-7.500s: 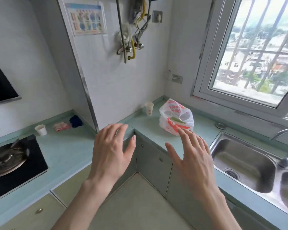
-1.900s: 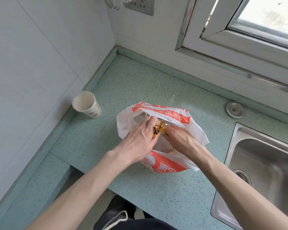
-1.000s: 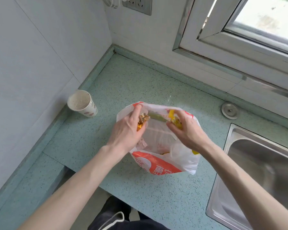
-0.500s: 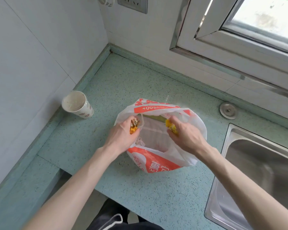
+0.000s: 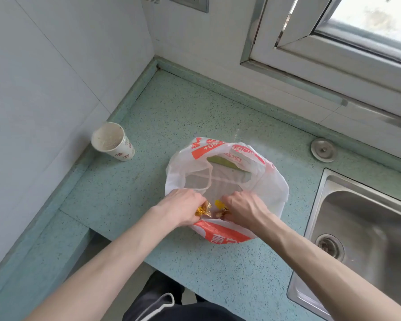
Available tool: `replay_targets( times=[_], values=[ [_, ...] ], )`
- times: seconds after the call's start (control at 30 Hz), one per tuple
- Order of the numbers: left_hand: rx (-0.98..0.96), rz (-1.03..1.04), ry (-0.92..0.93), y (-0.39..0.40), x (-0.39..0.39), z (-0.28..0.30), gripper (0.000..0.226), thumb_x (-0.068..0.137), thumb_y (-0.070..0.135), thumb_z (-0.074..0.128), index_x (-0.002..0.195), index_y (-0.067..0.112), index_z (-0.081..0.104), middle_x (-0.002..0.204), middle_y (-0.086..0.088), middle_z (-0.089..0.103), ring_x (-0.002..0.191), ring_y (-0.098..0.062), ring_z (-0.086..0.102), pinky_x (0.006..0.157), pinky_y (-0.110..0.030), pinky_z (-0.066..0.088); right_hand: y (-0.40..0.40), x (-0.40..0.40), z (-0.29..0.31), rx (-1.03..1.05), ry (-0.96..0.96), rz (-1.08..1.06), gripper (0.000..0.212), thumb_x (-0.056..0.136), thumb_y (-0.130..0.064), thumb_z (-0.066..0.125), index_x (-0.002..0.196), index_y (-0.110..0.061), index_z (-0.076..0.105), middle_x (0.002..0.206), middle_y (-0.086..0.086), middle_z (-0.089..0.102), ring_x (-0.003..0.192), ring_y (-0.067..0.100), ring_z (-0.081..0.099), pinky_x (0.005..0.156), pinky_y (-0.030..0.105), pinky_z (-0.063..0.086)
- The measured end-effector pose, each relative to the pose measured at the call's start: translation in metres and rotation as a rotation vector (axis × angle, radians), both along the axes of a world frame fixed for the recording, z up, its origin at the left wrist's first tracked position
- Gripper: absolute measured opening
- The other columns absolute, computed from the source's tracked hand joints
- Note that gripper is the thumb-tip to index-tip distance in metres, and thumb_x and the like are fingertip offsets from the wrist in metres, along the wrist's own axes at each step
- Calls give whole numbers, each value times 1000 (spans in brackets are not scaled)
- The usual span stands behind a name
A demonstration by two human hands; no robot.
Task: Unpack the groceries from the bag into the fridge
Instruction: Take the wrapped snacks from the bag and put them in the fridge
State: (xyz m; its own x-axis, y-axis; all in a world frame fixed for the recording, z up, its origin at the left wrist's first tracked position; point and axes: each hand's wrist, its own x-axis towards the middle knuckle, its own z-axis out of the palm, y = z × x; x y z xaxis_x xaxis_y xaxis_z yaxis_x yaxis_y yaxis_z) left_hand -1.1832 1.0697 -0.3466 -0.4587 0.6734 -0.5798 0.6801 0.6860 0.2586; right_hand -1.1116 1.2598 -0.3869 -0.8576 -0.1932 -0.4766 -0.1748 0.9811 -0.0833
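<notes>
While the bag (image 5: 227, 172) is sitting near the counter's (image 5: 148, 126) front edge, the left hand (image 5: 181, 210) and right hand (image 5: 245, 209) are gripping gold-wrapped sweets (image 5: 203, 210) at its thin, limp, slippery rim, best pinched there.

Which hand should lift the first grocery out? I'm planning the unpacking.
Probably the right hand: it sits in the bag mouth. The left hand already clutches a gold wrapper.
</notes>
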Motion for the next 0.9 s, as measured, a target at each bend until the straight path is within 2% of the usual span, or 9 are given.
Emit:
replay_targets(
  times=[0.13,0.2,0.27,0.37,0.47,0.53,0.63,0.73,0.9],
  values=[
    [27,31,-23,-2,0,1,11,87,27,67,89,26,56,100,-6,73,94,-31,68,71,-34,43,-11,3,0,14,-50,52,20,102,-25,55,110,-10,65,100,10,75,88,33,73,65,37,49],
    [75,75,-23,-3,1,1,13,89,28,66,91,22,54,100,-7,72,93,-31,67,73,-37,46,-14,6,-2,-9,-39,49,16,102,-18,54,110,-9,64,100,10,76,87,33,74,66,39,53],
    [155,157,-23,-6,2,-3,13,90,27,64,96,20,55,98,-8,72,94,-32,67,73,-37,46,-14,8,-2,-49,-9,24,18,103,-24,54,106,-9,64,96,12,75,85,35,74,64,39,52],
    [260,339,-46,-10,2,-6,14,94,28,64,91,22,51,84,-1,66,84,-30,66,67,-35,43,-12,10,0,-139,38,-94,26,99,-37,59,99,-11,60,88,13,73,79,37,71,56,37,47],
    [352,519,-72,-10,1,-5,21,94,28,68,87,30,49,73,10,58,72,-18,59,60,-32,40,-6,10,5,-264,118,-282,14,97,-27,58,94,-13,56,80,9,70,71,35,68,55,41,52],
    [390,613,-92,-8,2,-5,24,94,26,69,82,30,48,73,11,58,68,-13,56,57,-28,37,2,8,8,-348,153,-405,16,98,-29,58,89,-15,56,75,3,68,64,26,64,52,34,44],
    [461,762,-205,-4,3,-9,13,92,29,73,91,21,62,82,1,70,76,-19,67,68,-33,52,7,4,19,-725,66,-729,26,97,-33,64,77,-16,60,62,-5,65,50,12,55,47,27,41],
    [590,909,-381,2,5,-9,24,90,37,77,109,26,69,99,2,76,86,-21,74,83,-37,60,6,-2,32,-1116,-112,-1072,25,96,-29,70,81,-10,67,66,-1,63,50,12,50,43,24,38],
    [660,922,-564,11,9,5,29,87,35,83,106,16,75,100,-7,80,91,-16,76,83,-31,60,2,-10,43,-1415,-340,-1283,19,97,-27,71,89,-10,67,72,-1,60,52,8,44,41,20,35]
  ],
)
